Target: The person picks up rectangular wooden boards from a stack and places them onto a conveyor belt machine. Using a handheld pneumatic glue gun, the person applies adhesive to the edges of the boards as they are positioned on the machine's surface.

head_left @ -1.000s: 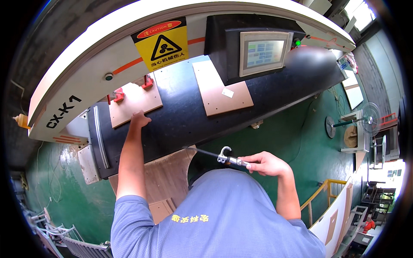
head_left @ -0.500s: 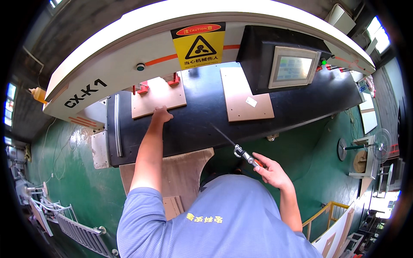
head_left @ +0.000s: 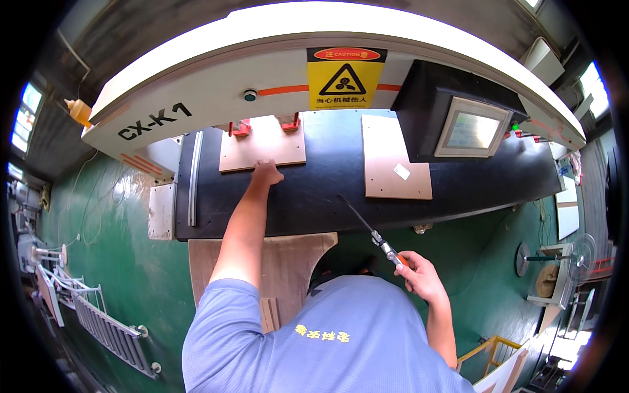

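Observation:
My left hand point(head_left: 266, 173) is at the near edge of a light wood-coloured board point(head_left: 265, 147), its fingertips curled onto the edge and its thumb out to the right. The board lies flat on a black machine table point(head_left: 314, 177), its far part under red clamp feet point(head_left: 241, 128). In my right hand point(head_left: 419, 275) is an air blow gun point(head_left: 388, 250) with an orange grip. Its long thin nozzle points forward and left, its tip over the table's near part. A second board point(head_left: 396, 157) with a white label point(head_left: 401, 171) lies farther right, apart from both hands.
A white machine beam point(head_left: 216, 92) spans the table, carrying a black-housed screen point(head_left: 472, 131). A metal rail point(head_left: 195, 180) runs along the table's left side. Below it, near me, is a brown wooden panel point(head_left: 295, 252). A fan point(head_left: 576, 259) stands at right on the green floor.
The whole view has shifted, so the table and boards appear farther right. My right index finger, stretched out before, has curled in around the blow gun. My left hand stays at the board's edge.

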Motion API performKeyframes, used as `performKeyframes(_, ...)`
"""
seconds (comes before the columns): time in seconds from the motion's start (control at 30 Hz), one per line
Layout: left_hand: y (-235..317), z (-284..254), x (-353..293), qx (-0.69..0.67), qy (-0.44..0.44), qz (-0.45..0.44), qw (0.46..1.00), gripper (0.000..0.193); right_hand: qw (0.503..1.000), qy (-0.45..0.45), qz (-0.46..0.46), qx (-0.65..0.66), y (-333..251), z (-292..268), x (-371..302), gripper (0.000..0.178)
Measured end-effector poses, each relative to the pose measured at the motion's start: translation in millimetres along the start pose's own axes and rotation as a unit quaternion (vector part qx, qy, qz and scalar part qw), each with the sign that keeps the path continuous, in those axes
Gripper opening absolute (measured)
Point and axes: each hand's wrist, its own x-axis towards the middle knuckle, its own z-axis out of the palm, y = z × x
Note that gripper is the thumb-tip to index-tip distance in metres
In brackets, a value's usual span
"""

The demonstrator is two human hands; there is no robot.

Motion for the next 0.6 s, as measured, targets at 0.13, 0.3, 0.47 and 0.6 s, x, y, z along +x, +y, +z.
performKeyframes(0.13, 20, -19, -27, -0.019, -0.021, -0.013, 1.0, 0.093, 0.999, 0.027, 0.008, 0.02, 0, 4, 3, 0.031)
performKeyframes(0.3, 12, -16, -27, -0.025, -0.015, -0.025, 0.999, 0.093, 0.999, 0.001, 0.01, 0.054, -2, 3, 3, 0.028)
performKeyframes(0.47, 17, -20, -32, -0.026, -0.025, -0.026, 0.999, 0.092, 0.999, -0.001, 0.017, 0.05, -3, 5, 4, 0.028)
performKeyframes(0.6, 18, -21, -34, -0.026, -0.03, -0.026, 0.999, 0.091, 0.999, -0.014, 0.023, 0.048, -4, 8, 5, 0.028)
